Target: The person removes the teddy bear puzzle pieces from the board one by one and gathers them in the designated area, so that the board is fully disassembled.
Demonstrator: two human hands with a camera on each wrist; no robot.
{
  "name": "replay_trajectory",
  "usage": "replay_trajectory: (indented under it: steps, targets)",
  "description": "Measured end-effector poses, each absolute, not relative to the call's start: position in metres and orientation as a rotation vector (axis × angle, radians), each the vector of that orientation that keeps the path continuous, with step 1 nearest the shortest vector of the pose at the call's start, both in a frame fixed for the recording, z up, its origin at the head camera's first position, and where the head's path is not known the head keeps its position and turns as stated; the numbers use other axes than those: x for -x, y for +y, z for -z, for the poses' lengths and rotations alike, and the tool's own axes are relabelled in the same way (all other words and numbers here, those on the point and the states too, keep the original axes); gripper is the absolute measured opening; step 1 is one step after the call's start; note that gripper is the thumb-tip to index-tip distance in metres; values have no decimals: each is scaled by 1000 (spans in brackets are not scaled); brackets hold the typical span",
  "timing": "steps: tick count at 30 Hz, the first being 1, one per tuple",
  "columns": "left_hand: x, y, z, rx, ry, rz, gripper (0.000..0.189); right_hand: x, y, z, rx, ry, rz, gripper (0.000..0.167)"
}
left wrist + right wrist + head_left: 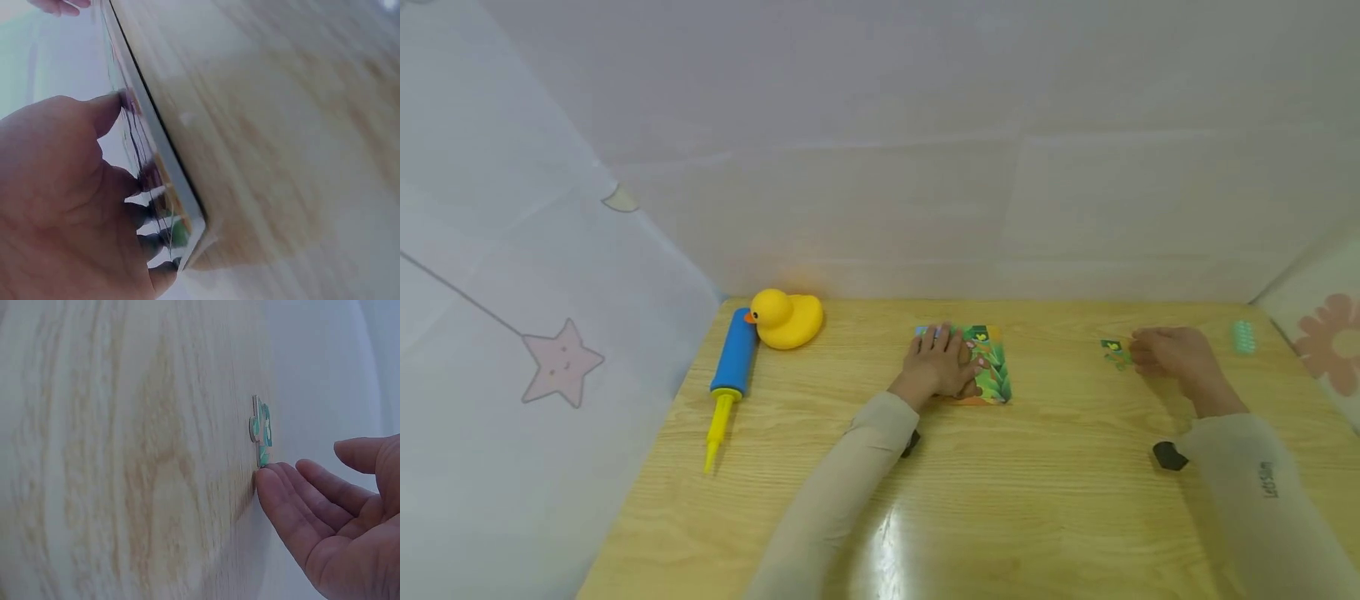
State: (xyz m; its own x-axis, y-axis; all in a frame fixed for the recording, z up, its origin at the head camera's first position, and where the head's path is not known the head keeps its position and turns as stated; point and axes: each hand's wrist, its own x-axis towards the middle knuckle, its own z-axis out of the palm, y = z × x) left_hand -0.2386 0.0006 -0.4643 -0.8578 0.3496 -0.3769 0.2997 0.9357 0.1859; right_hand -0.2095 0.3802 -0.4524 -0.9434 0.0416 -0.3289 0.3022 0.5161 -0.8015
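**Retrieval of Loose Section**

Left hand [936,362]: fingers spread, resting on puzzle board [994,371]. Right hand [1176,354]: fingers gathered, thumb apart, fingertips at edge of small puzzle section [1116,353] on counter [1045,500]. Step, apparently: retrieving section. Next move probably requires sliding or pinching it.

The head camera looks forward and down from above the counter [1037,500], far enough off to take in its back edge and both back corners. The left wrist camera sits low and close, tilted, facing past the palm of the left hand [934,363] along the puzzle [998,375]. The right one, also low, faces the fingertips of the right hand [1178,357] and a puzzle piece [1111,344]. Each wrist view shares its hand and piecework with the head view.
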Motion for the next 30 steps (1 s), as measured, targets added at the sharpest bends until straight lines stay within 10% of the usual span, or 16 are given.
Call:
replay_trajectory:
  steps: [17,30]
  targets:
    - [239,-13,462,-512,2794,-307,89,220,348,440,-152,2548,1359,85]
    - [242,-28,458,-396,2776,-365,94,243,274,438,-72,2440,1483,66]
